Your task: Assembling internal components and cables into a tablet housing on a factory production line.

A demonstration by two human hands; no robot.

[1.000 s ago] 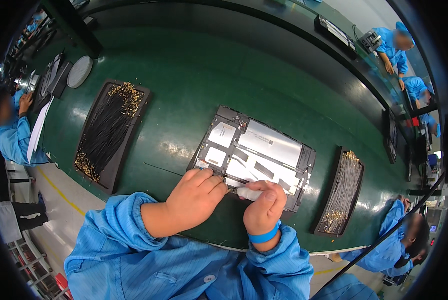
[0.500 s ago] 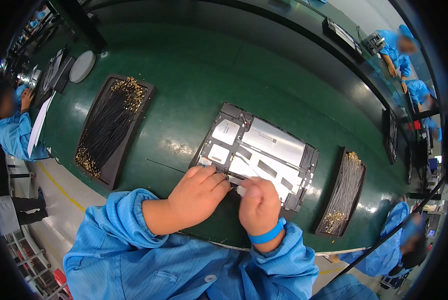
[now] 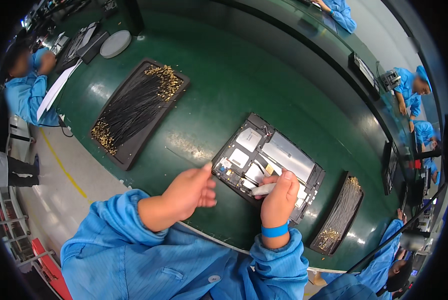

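A flat tablet-like device with its back off lies on the green table, showing a silver battery, metal plates and small circuit parts. My right hand is closed over the device's near edge, gripping a slim tool with a white-wrapped handle; its tip is too small to make out. Left of the device my left hand hovers with loosely curled, parted fingers, slightly blurred, and nothing visible in them. A thin black cable runs along the table toward its fingertips; whether they touch is unclear.
A black tray of black cables with gold ends lies to the left. A smaller tray of grey cables stands at right. Beyond are a round grey disc and white papers. Several people in blue work around the table.
My left hand has drawn back left, off the device's near-left corner, uncovering small parts there. My right hand has lifted slightly, still gripping the tool. The whole view has shifted and turned.
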